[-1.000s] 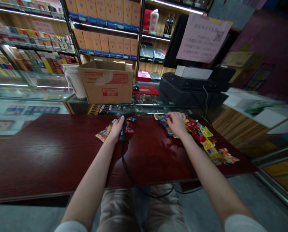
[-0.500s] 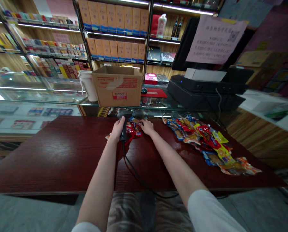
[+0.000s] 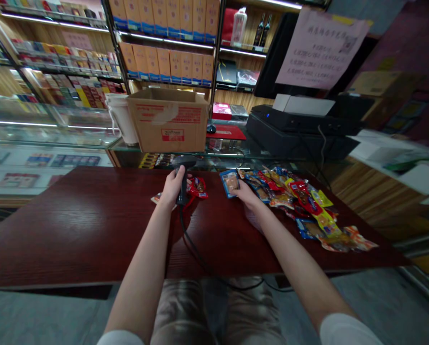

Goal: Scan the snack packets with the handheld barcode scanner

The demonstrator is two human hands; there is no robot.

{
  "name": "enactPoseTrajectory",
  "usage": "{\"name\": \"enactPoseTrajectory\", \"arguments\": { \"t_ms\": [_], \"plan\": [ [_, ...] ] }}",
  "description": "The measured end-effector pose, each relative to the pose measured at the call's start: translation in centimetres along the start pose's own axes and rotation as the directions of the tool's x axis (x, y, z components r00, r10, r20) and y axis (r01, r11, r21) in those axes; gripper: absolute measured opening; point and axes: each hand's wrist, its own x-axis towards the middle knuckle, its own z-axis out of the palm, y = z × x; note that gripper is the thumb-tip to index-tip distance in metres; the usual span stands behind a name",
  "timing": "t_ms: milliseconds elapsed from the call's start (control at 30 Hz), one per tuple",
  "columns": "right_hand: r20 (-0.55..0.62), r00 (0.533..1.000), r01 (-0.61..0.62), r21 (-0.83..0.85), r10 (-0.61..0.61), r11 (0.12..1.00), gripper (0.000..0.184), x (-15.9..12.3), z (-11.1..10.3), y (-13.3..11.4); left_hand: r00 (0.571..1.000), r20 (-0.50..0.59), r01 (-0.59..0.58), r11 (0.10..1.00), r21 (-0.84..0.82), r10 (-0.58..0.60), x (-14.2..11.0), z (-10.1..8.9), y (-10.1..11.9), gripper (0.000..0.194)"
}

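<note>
My left hand (image 3: 173,187) is wrapped round the black handle of a corded barcode scanner (image 3: 182,178), held above the dark red table (image 3: 74,225). Just under the scanner lie a few red snack packets (image 3: 197,187). My right hand (image 3: 243,192) grips a blue snack packet (image 3: 230,182) and holds it upright, a little right of the scanner. A spread of several colourful snack packets (image 3: 300,203) lies along the table's right side.
The scanner's black cable (image 3: 196,249) runs down over the table's near edge. Behind the table is a glass counter with a cardboard box (image 3: 169,120), a white jug (image 3: 119,117), a black cash register (image 3: 296,127), and shelves of goods.
My right hand left the red packets beside the scanner, moved right to the pile and lifted a blue packet. The left hand kept the scanner in place.
</note>
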Motion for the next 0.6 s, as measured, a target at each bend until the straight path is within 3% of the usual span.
{"name": "enactPoseTrajectory", "arguments": {
  "t_ms": [100, 200, 300, 400, 600],
  "plan": [
    [0.012, 0.996, -0.09, 0.39, 0.093, 0.916, 0.034, -1.8, -1.4, -0.1, 0.991, 0.132, 0.041, 0.998, -0.041, -0.036, -0.8, 0.7, 0.3, 0.058],
    [-0.03, 0.997, -0.048, 0.544, 0.077, 0.838, 0.027, -2.8, -1.6, -1.0, 0.948, 0.303, 0.109, 0.994, -0.03, -0.094, -1.8, 1.9, -0.1, 0.06],
    [-0.079, 0.995, 0.001, 0.6, 0.057, 0.8, 0.021, -3.0, -1.2, -1.9, 0.882, 0.448, 0.16, 0.987, 0.014, -0.149, -2.6, 3.3, -1.1, 0.062],
    [-0.064, 0.997, 0.002, 0.622, 0.048, 0.783, 0.019, -3.2, -0.9, -2.3, 0.839, 0.511, 0.184, 0.981, 0.061, -0.189, -3.1, 4.3, -2.0, 0.064],
    [-0.028, 0.996, -0.052, 0.573, 0.083, 0.818, 0.014, -3.5, -1.0, -2.3, 0.878, 0.458, 0.14, 0.99, 0.034, -0.14, -3.3, 4.5, -1.9, 0.07]
  ]
}}
